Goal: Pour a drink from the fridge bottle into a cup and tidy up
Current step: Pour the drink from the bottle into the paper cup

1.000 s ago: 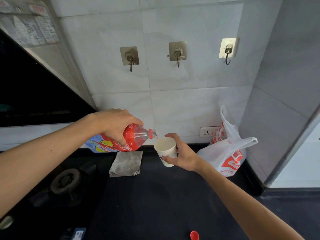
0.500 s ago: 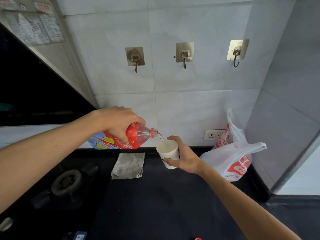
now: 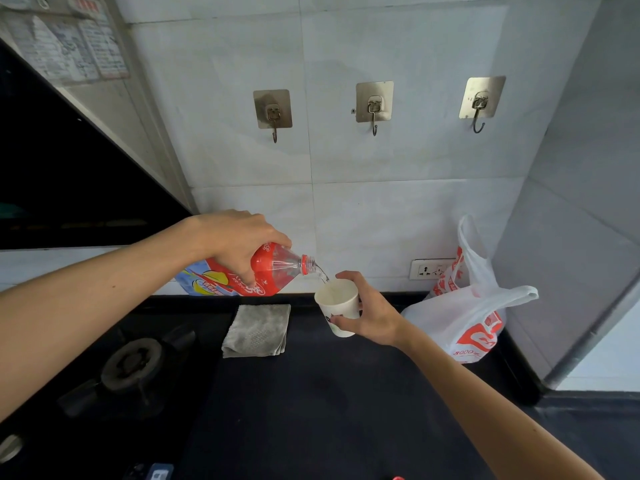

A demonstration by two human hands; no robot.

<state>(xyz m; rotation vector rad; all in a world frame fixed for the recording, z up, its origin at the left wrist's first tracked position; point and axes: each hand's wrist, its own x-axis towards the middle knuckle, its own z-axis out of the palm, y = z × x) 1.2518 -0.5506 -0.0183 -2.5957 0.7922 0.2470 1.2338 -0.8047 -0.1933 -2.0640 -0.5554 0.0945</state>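
The left hand (image 3: 239,245) grips the tilted bottle (image 3: 277,268) round its shoulder; the right hand (image 3: 375,317) holds the cup (image 3: 337,303) just under its mouth, above the table (image 3: 311,393). The paper cup looks light and crushable — hold it gently at mid-wall; the bottle is likely heavier, slick.

Bottle (image 3: 273,271) tilts left of cup (image 3: 337,306); cloth (image 3: 257,330) below, bag (image 3: 467,317) right.

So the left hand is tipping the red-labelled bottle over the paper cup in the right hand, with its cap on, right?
No, the bottle is uncapped: the head view shows a clear stream running from its open mouth into the paper cup. The rest holds.
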